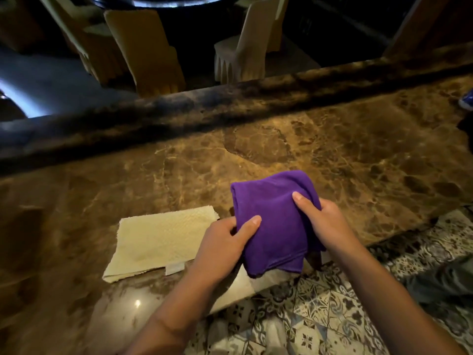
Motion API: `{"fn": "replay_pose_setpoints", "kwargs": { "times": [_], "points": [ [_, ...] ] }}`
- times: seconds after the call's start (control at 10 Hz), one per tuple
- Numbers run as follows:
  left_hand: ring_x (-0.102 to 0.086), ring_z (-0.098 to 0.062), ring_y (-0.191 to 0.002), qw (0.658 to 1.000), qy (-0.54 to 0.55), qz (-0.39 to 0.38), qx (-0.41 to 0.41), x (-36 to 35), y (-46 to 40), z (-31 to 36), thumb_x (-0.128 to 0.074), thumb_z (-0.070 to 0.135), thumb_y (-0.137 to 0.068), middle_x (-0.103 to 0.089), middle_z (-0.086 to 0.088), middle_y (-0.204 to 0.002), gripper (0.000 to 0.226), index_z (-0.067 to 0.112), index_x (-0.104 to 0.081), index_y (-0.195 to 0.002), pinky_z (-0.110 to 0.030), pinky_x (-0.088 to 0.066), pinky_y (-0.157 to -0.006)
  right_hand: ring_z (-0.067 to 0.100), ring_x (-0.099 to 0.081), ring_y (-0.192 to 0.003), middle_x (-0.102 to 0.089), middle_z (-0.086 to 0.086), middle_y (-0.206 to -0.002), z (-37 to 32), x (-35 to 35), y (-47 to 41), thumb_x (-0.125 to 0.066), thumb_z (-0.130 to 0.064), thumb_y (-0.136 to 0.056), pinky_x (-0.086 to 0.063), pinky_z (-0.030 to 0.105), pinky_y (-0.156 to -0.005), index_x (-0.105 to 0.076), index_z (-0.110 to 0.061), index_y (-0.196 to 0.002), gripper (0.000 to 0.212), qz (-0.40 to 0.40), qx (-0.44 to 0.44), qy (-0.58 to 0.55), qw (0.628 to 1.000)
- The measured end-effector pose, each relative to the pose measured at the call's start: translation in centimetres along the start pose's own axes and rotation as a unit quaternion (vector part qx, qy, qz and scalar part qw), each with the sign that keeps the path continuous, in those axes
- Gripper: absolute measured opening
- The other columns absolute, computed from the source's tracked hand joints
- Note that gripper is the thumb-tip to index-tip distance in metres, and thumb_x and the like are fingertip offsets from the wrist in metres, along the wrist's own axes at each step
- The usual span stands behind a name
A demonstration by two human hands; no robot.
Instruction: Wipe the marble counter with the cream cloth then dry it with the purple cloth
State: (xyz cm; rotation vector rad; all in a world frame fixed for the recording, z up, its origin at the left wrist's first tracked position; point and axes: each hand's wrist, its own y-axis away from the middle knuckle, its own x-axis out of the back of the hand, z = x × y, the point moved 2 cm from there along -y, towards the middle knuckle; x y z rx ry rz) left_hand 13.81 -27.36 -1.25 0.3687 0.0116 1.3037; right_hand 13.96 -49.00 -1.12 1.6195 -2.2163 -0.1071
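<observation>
The purple cloth [273, 219] is folded into a thick pad and held up just above the near edge of the brown marble counter [332, 160]. My left hand [222, 242] grips its left side, thumb on top. My right hand [325, 221] grips its right side, thumb pressed into the fabric. The cream cloth [158, 242] lies flat and folded on the counter, just left of my left hand, with a small white label at its near edge.
A raised dark marble ledge [230, 103] runs along the counter's far side. Beyond it stand covered chairs [146, 49] in a dim room. Patterned floor tiles [320, 311] show below the counter's near edge. A blue object [467, 98] sits at the far right.
</observation>
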Motion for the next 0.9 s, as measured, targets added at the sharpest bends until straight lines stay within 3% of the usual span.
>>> {"fn": "replay_pose_setpoints", "kwargs": {
  "times": [0.1, 0.3, 0.4, 0.6, 0.8, 0.9],
  "points": [
    [-0.055, -0.007, -0.059, 0.999, -0.023, 0.04, 0.019, -0.9, -0.4, -0.7, -0.059, 0.055, -0.095, -0.072, -0.008, -0.07, 0.052, 0.009, -0.069, -0.072, -0.03, -0.04, -0.06, 0.004, -0.067, -0.077, -0.078, -0.012, -0.077, 0.9, 0.5, -1.8, -0.065, -0.035, -0.098, -0.051, 0.025, -0.07, -0.078, -0.015, -0.08, 0.03, -0.036, 0.005, 0.006, 0.999],
    [-0.051, -0.005, -0.052, 0.971, -0.161, 0.174, 0.039, -3.1, -1.1, -0.7, -0.061, 0.046, -0.097, -0.058, 0.005, -0.057, 0.045, 0.02, -0.055, -0.06, -0.021, -0.033, -0.051, 0.004, -0.056, -0.067, -0.071, -0.008, -0.07, 1.8, 3.0, -4.7, -0.07, -0.034, -0.094, -0.043, 0.035, -0.065, -0.076, -0.01, -0.076, 0.031, -0.124, 0.063, 0.105, 0.985],
    [-0.06, -0.018, -0.065, 0.939, -0.272, 0.203, 0.062, -3.8, -1.2, -0.9, -0.053, 0.058, -0.096, -0.062, 0.003, -0.065, 0.047, 0.02, -0.058, -0.069, -0.032, -0.043, -0.059, 0.02, -0.072, -0.072, -0.079, 0.001, -0.074, 2.3, 3.3, -5.7, -0.072, -0.042, -0.09, -0.054, 0.043, -0.07, -0.079, -0.014, -0.081, 0.031, -0.134, 0.091, 0.18, 0.97],
    [-0.048, -0.016, -0.067, 0.862, -0.437, 0.23, 0.114, -5.7, -0.7, 0.1, -0.041, 0.069, -0.094, -0.044, 0.012, -0.066, 0.047, 0.025, -0.051, -0.082, -0.032, -0.03, -0.052, 0.021, -0.067, -0.068, -0.07, -0.001, -0.063, 2.0, 3.3, -6.8, -0.073, -0.055, -0.082, -0.052, 0.039, -0.066, -0.076, -0.016, -0.077, 0.039, -0.095, 0.135, 0.317, 0.934],
    [-0.058, -0.015, -0.069, 0.852, -0.456, 0.232, 0.112, -6.2, -0.1, 0.8, -0.042, 0.07, -0.093, -0.056, 0.011, -0.077, 0.046, 0.026, -0.055, -0.089, -0.029, -0.036, -0.053, 0.02, -0.064, -0.068, -0.066, -0.005, -0.065, 1.2, 3.3, -6.6, -0.07, -0.059, -0.084, -0.047, 0.037, -0.06, -0.069, -0.019, -0.074, 0.041, -0.115, 0.14, 0.347, 0.92],
    [-0.056, -0.009, -0.071, 0.847, -0.439, 0.292, 0.072, -5.7, 1.2, 1.1, -0.048, 0.067, -0.092, -0.054, 0.017, -0.09, 0.041, 0.028, -0.058, -0.101, -0.028, -0.04, -0.055, 0.014, -0.059, -0.085, -0.06, -0.011, -0.09, 0.1, 4.4, -5.6, -0.062, -0.06, -0.089, -0.048, 0.035, -0.069, -0.062, -0.026, -0.091, 0.034, -0.03, 0.19, 0.366, 0.911]
  ]
}}
